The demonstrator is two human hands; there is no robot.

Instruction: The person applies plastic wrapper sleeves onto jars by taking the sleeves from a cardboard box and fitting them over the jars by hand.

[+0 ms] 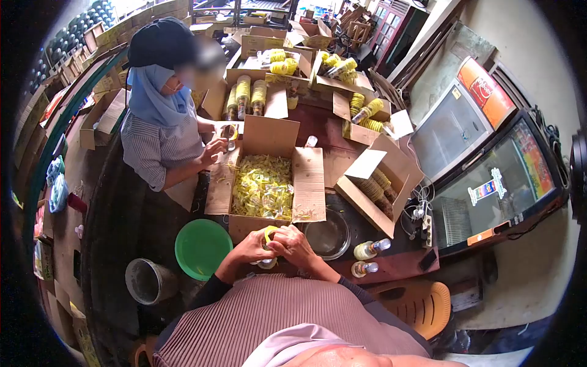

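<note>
Both of my hands meet at the near edge of an open cardboard box (309,183) filled with yellow-green strips (263,186). My left hand (247,249) is closed round a small item with a yellow band (269,232). My right hand (292,243) has its fingers bent against the same item; they hide much of it. Just below my hands is a clear, rounded thing, partly covered. Right of my hands lies a round metal basin (328,235), and two small bottles (371,248) with yellow wrapping are farther right.
A co-worker (162,122) at the left holds a jar (230,133). A green basin (203,249) and a grey bucket (147,281) are at my left. Boxes of yellow-wrapped bottles (243,93) stand behind; another box (382,183) is right. An orange chair (422,306) is near right.
</note>
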